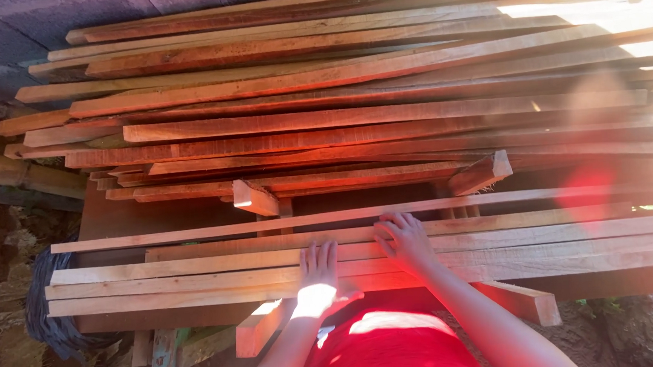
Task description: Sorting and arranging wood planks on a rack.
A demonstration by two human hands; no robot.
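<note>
Several long sawn wooden planks (196,278) lie side by side on a low bench right in front of me. My left hand (319,277) rests flat on these planks, fingers spread. My right hand (403,241) sits a little farther in, its fingertips curled over the edge of a thin plank (193,233) that lies behind the near ones. Neither hand lifts anything. My red top shows at the bottom middle.
A large stack of long planks (351,84) fills the upper view. Two short wooden blocks (255,198) (481,173) stand between the stack and the near planks. Bundled dark netting (47,314) lies at the left, over dirt and debris.
</note>
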